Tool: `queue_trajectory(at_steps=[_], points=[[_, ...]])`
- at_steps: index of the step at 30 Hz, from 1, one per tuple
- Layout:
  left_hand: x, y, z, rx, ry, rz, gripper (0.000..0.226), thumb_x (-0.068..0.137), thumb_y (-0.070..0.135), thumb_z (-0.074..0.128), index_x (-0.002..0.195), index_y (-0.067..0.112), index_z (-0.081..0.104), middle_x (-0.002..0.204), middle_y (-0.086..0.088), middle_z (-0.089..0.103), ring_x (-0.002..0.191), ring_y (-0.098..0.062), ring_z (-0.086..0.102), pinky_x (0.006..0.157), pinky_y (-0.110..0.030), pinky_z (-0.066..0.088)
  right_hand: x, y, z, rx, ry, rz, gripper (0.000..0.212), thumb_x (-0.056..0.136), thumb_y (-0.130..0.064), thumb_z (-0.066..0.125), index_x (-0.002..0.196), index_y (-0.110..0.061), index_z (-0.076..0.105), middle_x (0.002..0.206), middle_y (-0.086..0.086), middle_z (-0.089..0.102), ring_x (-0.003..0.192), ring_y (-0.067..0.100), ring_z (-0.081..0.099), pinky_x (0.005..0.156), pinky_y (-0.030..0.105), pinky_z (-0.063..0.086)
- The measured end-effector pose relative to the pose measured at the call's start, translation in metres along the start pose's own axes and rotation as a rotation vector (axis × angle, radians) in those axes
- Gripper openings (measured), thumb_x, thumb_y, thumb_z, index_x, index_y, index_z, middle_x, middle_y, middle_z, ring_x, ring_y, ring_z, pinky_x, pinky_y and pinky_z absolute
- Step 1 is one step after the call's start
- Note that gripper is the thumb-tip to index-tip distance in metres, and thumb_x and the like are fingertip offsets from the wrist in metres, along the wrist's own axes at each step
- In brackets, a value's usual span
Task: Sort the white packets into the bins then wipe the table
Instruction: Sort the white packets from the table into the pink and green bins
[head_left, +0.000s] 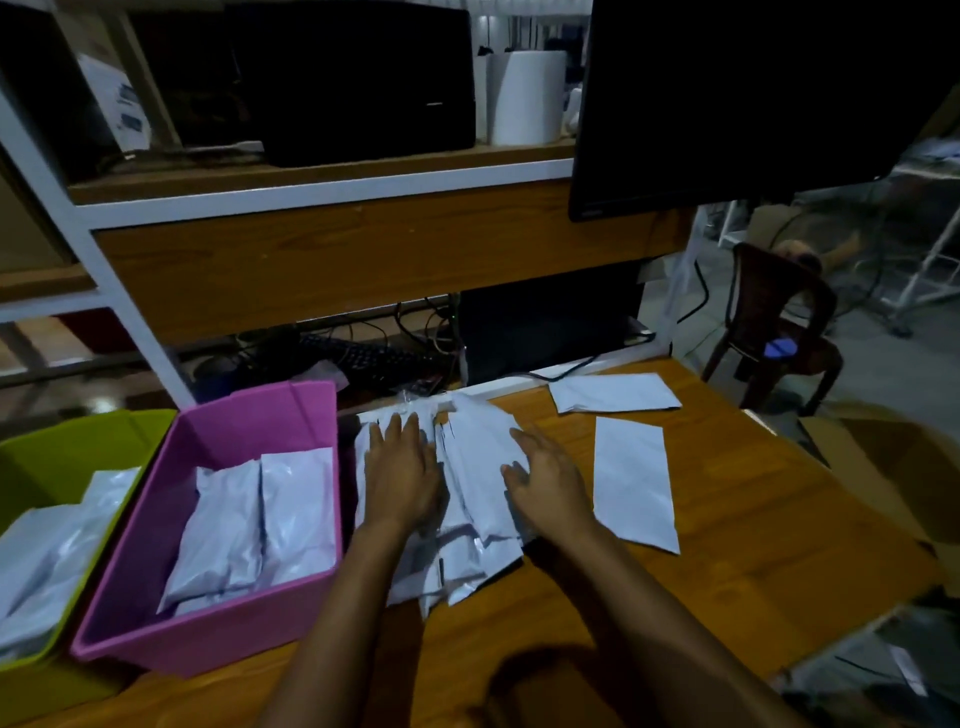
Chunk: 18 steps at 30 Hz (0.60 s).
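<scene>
A heap of white packets (475, 467) lies on the wooden table (727, 545) just right of the pink bin (208, 639). My left hand (400, 475) rests flat on the left side of the heap, fingers straight. On the heap's right side lies my right hand (548, 480), fingers spread and relaxed. The pink bin holds several white packets (260, 525). A green bin (31, 452) at the far left also holds white packets (47, 551). Two single flat packets lie apart on the table, one at the right (634, 483) and one farther back (613, 392).
A dark monitor (753, 104) hangs over the table's back right. Behind the table's back edge are a black keyboard (363, 358), cables and a shelf frame (311, 192). A brown plastic chair (774, 322) stands beyond the right edge, and a cardboard box (893, 467) sits at the right.
</scene>
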<state>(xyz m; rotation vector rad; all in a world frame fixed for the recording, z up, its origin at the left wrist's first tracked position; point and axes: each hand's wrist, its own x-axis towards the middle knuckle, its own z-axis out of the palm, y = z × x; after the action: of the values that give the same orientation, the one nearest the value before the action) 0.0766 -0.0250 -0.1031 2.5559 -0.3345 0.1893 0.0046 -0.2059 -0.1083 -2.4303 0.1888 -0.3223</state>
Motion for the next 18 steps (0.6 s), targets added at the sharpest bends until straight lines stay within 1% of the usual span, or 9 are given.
queue_trajectory(at_steps=[2,4,6,8,11,12,14,16,18], points=[[0.016,-0.010,0.019,0.032,-0.071,-0.103,0.051,0.087,0.041,0.017,0.108,0.009,0.052,0.120,-0.021,0.054,0.117,-0.043,0.046,0.099,-0.055,0.036,0.022,0.005,0.015,-0.007,-0.037,0.028,0.052,0.097,-0.030,0.051,0.146,-0.018,0.038,0.157,0.004,0.027,0.142,0.023,0.030,0.114,0.033,0.029],[0.021,-0.012,0.030,0.079,-0.124,-0.121,0.031,0.085,0.041,0.026,0.089,0.017,0.045,0.108,-0.017,0.054,0.104,-0.042,0.048,0.086,-0.051,0.041,0.041,0.011,0.032,-0.007,-0.053,0.054,0.051,0.098,-0.031,0.049,0.146,-0.018,0.037,0.158,0.005,0.024,0.143,0.023,0.027,0.116,0.034,0.028],[0.023,-0.008,0.035,0.129,-0.185,-0.124,0.020,0.084,0.042,0.039,0.081,0.022,0.042,0.106,-0.011,0.051,0.104,-0.040,0.043,0.083,-0.048,0.041,0.054,0.018,0.048,-0.052,-0.060,0.045,0.053,0.099,-0.036,0.047,0.147,-0.018,0.035,0.159,0.008,0.022,0.145,0.025,0.022,0.118,0.037,0.025],[0.028,-0.006,0.035,0.147,-0.204,-0.125,0.020,0.082,0.044,0.048,0.080,0.024,0.046,0.107,-0.007,0.050,0.109,-0.039,0.039,0.081,-0.046,0.038,0.065,0.027,0.063,-0.151,-0.101,0.039,0.059,0.098,-0.047,0.041,0.150,-0.022,0.027,0.161,0.009,0.014,0.148,0.027,0.012,0.118,0.045,0.019],[0.037,-0.006,0.038,0.164,-0.182,-0.123,0.034,0.079,0.052,0.044,0.094,0.024,0.056,0.117,-0.003,0.056,0.116,-0.038,0.038,0.087,-0.050,0.038,0.075,0.042,0.083,-0.254,-0.199,0.058,0.074,0.090,-0.072,0.017,0.152,-0.032,0.010,0.162,0.008,-0.001,0.149,0.030,-0.002,0.116,0.055,0.012],[0.037,-0.006,0.041,0.179,-0.165,-0.113,0.039,0.080,0.054,0.041,0.102,0.027,0.057,0.120,-0.002,0.056,0.120,-0.038,0.037,0.090,-0.054,0.036,0.076,0.046,0.090,-0.258,-0.210,0.054,0.085,0.081,-0.080,0.000,0.152,-0.034,0.007,0.162,0.008,-0.003,0.149,0.030,-0.004,0.116,0.055,0.011],[0.032,-0.007,0.049,0.161,-0.163,-0.119,0.050,0.084,0.056,0.040,0.128,0.037,0.051,0.143,0.003,0.044,0.136,-0.037,0.025,0.101,-0.064,0.025,0.074,0.056,0.100,-0.271,-0.220,0.053,0.109,0.059,-0.084,-0.029,0.152,-0.036,0.003,0.162,0.007,-0.004,0.149,0.029,-0.004,0.116,0.054,0.011],[0.029,-0.009,0.058,0.102,-0.163,-0.137,0.061,0.087,0.059,0.037,0.144,0.038,0.036,0.158,0.005,0.024,0.146,-0.033,0.009,0.109,-0.065,0.013,0.076,0.062,0.105,-0.273,-0.213,0.051,0.112,0.055,-0.081,-0.034,0.152,-0.037,0.002,0.162,0.006,-0.004,0.149,0.028,-0.002,0.117,0.052,0.011],[0.029,-0.011,0.062,0.076,-0.142,-0.129,0.069,0.084,0.063,0.027,0.147,0.036,0.031,0.160,0.004,0.018,0.148,-0.031,0.003,0.113,-0.060,0.011,0.077,0.059,0.103,-0.273,-0.218,0.048,0.097,0.069,-0.077,-0.025,0.152,-0.036,0.004,0.162,0.007,-0.002,0.149,0.027,0.000,0.117,0.050,0.012]])
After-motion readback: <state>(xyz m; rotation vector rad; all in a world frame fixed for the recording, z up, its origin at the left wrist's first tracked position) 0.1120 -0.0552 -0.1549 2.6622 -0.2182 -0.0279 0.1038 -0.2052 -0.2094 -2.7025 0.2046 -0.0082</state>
